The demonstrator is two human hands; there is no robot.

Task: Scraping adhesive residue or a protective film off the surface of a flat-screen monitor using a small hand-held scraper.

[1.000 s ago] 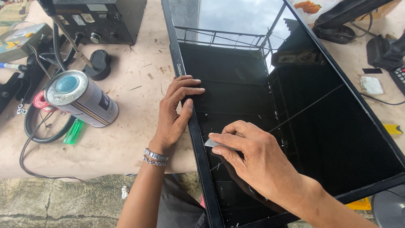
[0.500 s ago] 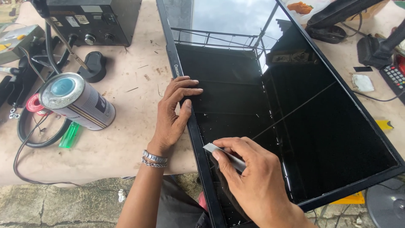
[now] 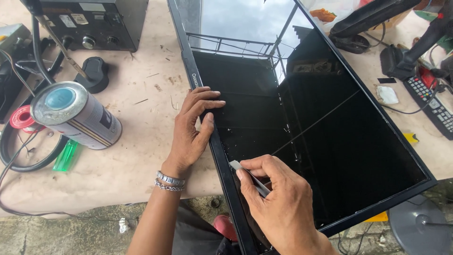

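Cluttered pink worktop (image 3: pixel 141 174): a flat black screen panel (image 3: pixel 302 132) lies at centre. Left hand (image 3: pixel 191 130) presses flat and spread on its nine-o'clock bezel; right hand (image 3: pixel 278 203) pinches a thin grey pry blade (image 3: pixel 250 177) at seven o'clock. Keeping the blade shallow seems wisest.

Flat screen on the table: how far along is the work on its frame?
Early stage, it seems. The black bezel looks seated all around the flat screen, nothing lifted. In hand: the right hand sets a thin flat tool at the bezel's inner edge, while the left hand presses across the bezel. Every visible edge remains.
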